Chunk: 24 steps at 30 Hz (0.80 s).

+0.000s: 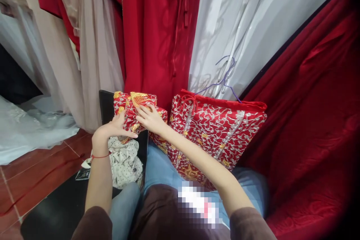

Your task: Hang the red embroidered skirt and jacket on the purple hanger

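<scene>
A folded red garment (142,99) with gold and silver embroidery lies by a dark chair back, left of my knees. My left hand (117,128) is against its near left side, thumb stretched out to the right and fingers apart. Flat across the top of the fold lies my right hand (150,120), its fingers extended. To the right, a red skirt-like garment (213,131) with silver vine embroidery hangs from a purple hanger (225,78) and drapes over my lap. Below my left hand sits a crumpled cream cloth with dark dots (126,165).
Long red gowns (160,26), beige gowns (95,52) and white gowns (222,15) hang in front. A large red cloth (315,138) fills the right side. A black seat (56,210) stands at lower left on the red tiled floor (53,157).
</scene>
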Each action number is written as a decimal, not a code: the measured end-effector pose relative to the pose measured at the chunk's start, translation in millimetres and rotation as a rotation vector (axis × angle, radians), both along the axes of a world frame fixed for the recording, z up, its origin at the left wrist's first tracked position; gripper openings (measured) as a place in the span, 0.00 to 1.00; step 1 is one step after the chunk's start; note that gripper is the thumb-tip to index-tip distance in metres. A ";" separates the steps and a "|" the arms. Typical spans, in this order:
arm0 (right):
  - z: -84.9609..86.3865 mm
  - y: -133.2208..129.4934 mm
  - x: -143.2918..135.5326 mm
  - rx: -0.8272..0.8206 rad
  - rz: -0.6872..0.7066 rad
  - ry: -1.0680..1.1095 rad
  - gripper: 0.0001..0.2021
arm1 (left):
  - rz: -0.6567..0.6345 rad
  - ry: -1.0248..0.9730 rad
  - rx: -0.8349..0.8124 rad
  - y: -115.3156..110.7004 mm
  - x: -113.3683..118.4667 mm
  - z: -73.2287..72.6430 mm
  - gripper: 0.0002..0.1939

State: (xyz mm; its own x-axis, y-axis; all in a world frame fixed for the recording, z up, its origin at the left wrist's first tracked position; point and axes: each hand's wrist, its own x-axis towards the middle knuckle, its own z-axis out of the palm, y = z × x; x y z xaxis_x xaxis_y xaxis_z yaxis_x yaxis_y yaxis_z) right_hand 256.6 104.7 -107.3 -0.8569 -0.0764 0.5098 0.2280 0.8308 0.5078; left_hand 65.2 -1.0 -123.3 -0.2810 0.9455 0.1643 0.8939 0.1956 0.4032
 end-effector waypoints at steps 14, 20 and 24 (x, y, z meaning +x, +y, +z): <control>72.6 -3.4 85.1 -0.584 -0.334 0.455 0.12 | 0.069 -0.113 0.399 -39.2 42.5 44.0 0.42; 78.2 20.6 115.3 -0.680 -0.278 0.670 0.15 | -0.135 -0.406 0.395 -22.4 50.6 45.9 0.31; 72.5 31.9 126.0 -0.702 -0.306 0.675 0.17 | -0.221 -0.543 0.469 7.5 69.3 31.3 0.28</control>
